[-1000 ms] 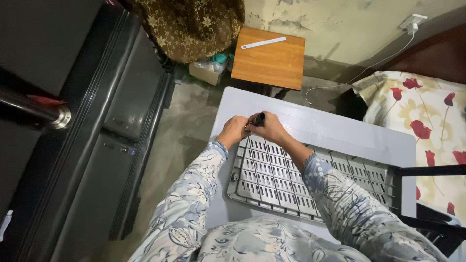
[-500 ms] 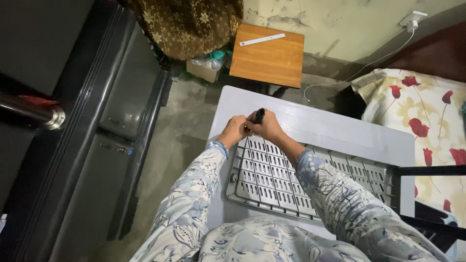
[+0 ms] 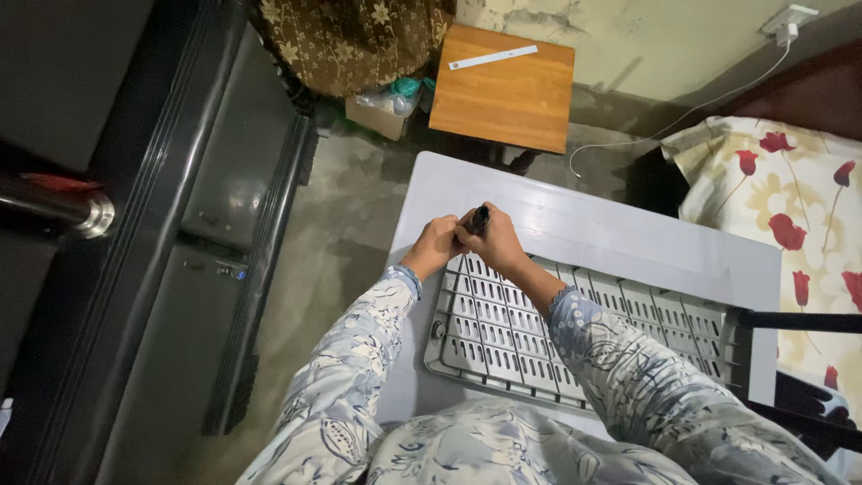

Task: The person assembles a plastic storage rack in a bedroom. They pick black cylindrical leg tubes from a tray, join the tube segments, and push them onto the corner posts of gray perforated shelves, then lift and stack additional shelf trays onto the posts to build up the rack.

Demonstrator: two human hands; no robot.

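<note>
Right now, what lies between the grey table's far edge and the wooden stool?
Head view: a strip of bare concrete floor separates the grey table from the wooden stool. The stool's dark legs stand there too.

I see both hands meet at the far left corner of the grey slotted plastic panel — right hand grips a black-handled tool, left hand touching alongside — on a pale grey table.

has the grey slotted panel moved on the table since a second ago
No. The grey slotted panel sits at the same spot on the white table; both shift together in the picture, so only the head camera moved.
</note>
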